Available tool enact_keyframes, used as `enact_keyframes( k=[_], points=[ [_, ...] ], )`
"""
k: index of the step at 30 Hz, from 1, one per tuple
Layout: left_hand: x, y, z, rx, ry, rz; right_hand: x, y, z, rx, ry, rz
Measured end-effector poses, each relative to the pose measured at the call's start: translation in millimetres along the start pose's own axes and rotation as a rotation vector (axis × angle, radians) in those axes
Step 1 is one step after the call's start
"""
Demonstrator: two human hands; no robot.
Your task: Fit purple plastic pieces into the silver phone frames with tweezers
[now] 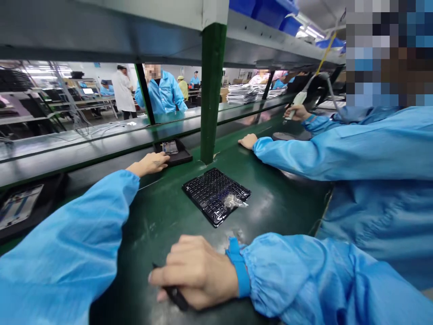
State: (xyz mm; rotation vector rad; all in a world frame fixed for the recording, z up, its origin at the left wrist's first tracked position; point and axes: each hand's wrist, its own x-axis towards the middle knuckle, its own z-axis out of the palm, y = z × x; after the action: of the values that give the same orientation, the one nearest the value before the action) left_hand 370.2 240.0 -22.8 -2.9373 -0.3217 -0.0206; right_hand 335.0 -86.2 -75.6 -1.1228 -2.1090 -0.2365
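My left hand (149, 164) rests at the edge of a shallow black tray (181, 155), fingers stretched out, holding nothing. In that tray lies a phone (170, 147) in a clear cover. My right hand (194, 272) is closed around a slim black tool (175, 298) on the green bench mat (158, 230), and most of the tool is hidden by my fingers. A blue wrist strap (238, 266) circles that wrist. Between my hands sits a glossy black blister tray (211, 195) with several rows of cells, a small clear bag (235, 201) lying on it.
A co-worker's blue sleeves (304, 158) reach in from the right, one hand (297, 113) holding a white hanging tool (297, 101). A green post (211, 90) rises behind the mat under a shelf with blue bins (267, 13). Stacked trays (241, 94) and more workers stand beyond.
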Motion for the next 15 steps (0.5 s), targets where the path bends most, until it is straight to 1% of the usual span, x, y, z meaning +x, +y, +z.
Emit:
enact_keyframes(
  k=[2,4,6,7,8,10,13,15],
  points=[
    [-35.6,-16.4,-3.5,0.011,0.003,0.012,6.0,6.0,-4.5,-0.061,0.031,0.023],
    [-75.6,-26.0,-8.2,0.015,0.019,0.017,11.3,11.6,-10.4,-0.122,0.086,0.037],
    [-120.4,-26.5,-14.6,0.01,0.033,0.014,15.3,15.8,-17.3,-0.194,0.162,0.039],
    [-144.7,-22.9,-18.6,0.012,0.04,0.011,16.8,17.2,-21.0,-0.233,0.202,0.042],
    [-170.3,-16.4,-23.1,0.019,0.043,0.01,17.9,18.2,-24.8,-0.253,0.234,0.047],
    [-224.1,5.2,-32.9,0.055,0.049,0.017,19.4,19.4,-31.1,-0.248,0.289,0.067],
    [-303.0,55.4,-44.7,0.118,0.059,0.071,24.4,22.7,-32.6,-0.207,0.375,0.115],
    [-347.8,94.3,-46.8,0.139,0.105,0.112,34.0,25.6,-25.1,-0.149,0.411,0.156]
  ],
)
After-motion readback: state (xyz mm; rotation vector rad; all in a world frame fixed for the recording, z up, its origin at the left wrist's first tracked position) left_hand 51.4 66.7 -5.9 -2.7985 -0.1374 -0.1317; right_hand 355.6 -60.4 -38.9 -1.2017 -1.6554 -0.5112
